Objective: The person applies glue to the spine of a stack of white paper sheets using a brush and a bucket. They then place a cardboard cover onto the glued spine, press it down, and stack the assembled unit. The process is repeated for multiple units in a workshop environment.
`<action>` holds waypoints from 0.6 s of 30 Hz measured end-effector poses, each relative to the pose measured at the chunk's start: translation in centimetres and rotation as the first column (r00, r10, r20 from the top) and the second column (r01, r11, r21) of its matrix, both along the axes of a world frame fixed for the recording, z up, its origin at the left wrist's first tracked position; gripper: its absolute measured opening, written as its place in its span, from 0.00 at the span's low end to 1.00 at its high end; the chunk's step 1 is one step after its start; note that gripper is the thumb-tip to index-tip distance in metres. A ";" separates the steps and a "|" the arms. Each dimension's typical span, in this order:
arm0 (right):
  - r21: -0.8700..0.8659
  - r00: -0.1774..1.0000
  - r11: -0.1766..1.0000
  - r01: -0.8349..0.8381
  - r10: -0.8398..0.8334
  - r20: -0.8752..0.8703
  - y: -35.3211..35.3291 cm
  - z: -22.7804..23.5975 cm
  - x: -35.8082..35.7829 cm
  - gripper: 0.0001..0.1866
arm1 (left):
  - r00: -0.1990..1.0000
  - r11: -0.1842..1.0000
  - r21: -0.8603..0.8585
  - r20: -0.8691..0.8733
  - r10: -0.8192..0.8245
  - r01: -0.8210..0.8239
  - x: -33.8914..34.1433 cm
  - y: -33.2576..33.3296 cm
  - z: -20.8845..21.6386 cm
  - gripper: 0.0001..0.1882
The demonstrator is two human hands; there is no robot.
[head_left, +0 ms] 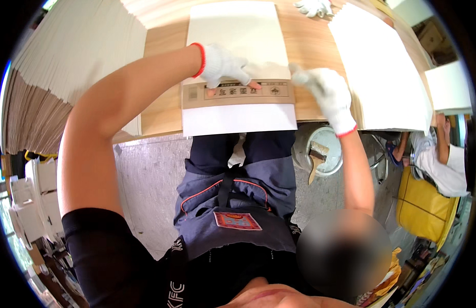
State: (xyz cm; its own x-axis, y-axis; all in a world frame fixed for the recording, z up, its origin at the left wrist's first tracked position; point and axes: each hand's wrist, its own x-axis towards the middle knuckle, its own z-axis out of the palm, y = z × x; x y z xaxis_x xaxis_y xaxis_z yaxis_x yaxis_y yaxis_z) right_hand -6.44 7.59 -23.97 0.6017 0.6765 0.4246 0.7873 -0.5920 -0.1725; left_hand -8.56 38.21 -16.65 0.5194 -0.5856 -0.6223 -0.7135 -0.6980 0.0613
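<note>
A brown paper band with dark print lies across a stack of white sheets at the table's near edge. My left hand, in a white glove with a red cuff, rests on the band with fingers apart. Bare fingertips show there and touch the band. By the band's right end is my right hand, gloved the same way. Its fingers stretch toward the stack's right edge, slightly blurred; I cannot tell whether they touch it. Nothing shows in either hand.
A tall paper stack fills the table's left; another white stack lies at the right. White gloves lie at the far edge. Below the table, a white bucket holds a brush. Another person sits at the right.
</note>
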 end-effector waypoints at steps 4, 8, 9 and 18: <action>-0.162 0.960 0.964 -0.210 0.235 0.152 5.6 2.1 -4.6 0.14 | 0.996 0.999 -0.027 0.080 -0.041 0.043 0.5 1.1 -1.9 0.54; -0.458 0.957 0.845 -0.276 0.284 -0.052 11.6 3.0 -5.5 0.10 | 0.995 0.999 -0.032 0.089 -0.033 0.036 0.2 0.9 -1.2 0.44; -0.359 0.942 0.885 -0.296 0.332 0.041 13.1 2.6 -6.0 0.09 | 0.994 0.999 -0.014 0.103 -0.041 0.043 0.2 0.6 -1.0 0.41; -0.016 0.878 0.884 -0.467 0.462 -0.124 17.0 -0.1 -6.8 0.11 | 0.970 0.991 -0.036 0.215 -0.116 0.127 0.3 1.6 -2.2 0.35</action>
State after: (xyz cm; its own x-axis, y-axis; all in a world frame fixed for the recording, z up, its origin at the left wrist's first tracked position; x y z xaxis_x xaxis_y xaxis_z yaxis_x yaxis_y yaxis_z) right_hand -13.26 24.59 -24.11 0.2557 0.9067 0.3354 0.9503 -0.1722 -0.2592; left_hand -8.25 39.79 -18.83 0.5593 -0.6796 -0.4747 -0.7932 -0.6052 -0.0682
